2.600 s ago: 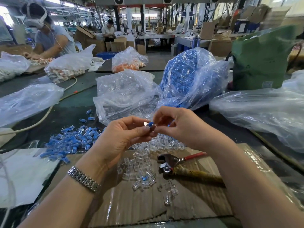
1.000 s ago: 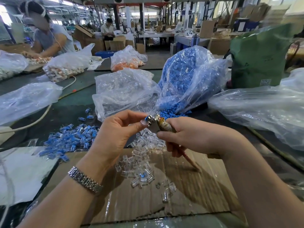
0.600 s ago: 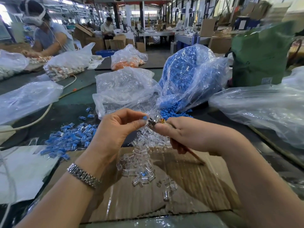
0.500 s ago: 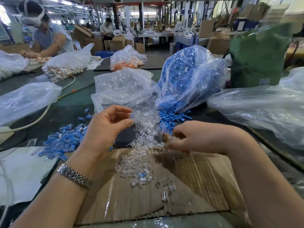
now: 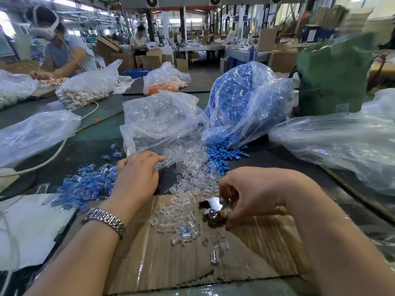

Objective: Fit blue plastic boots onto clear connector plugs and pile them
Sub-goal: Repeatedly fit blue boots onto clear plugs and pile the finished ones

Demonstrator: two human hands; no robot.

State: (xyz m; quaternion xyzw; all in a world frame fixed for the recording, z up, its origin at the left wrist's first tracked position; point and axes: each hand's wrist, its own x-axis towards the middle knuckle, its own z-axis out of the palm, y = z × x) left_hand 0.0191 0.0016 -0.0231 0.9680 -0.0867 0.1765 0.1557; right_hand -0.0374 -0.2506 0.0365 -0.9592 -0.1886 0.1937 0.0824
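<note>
Gripping pliers (image 5: 213, 208) in right hand (image 5: 254, 193); left hand (image 5: 136, 178) over clear plugs (image 5: 190, 165).

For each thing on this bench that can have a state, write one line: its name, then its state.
Left hand: open, fingers reaching into the clear plugs.
Right hand: gripping the pliers over the cardboard.
Blue boot bag: open, boots spilling out.
Clear plug bag: open, plugs spilling out.
Finished pile: heaped beside the left hand.

left hand (image 5: 136, 178) flat, fingers reaching into loose clear plastic connector plugs (image 5: 190, 167) on dark worktop (image 5: 89, 146); right hand (image 5: 254, 191) gripping metal-headed pliers (image 5: 213, 209) over taped brown cardboard sheet (image 5: 192, 259).
</note>
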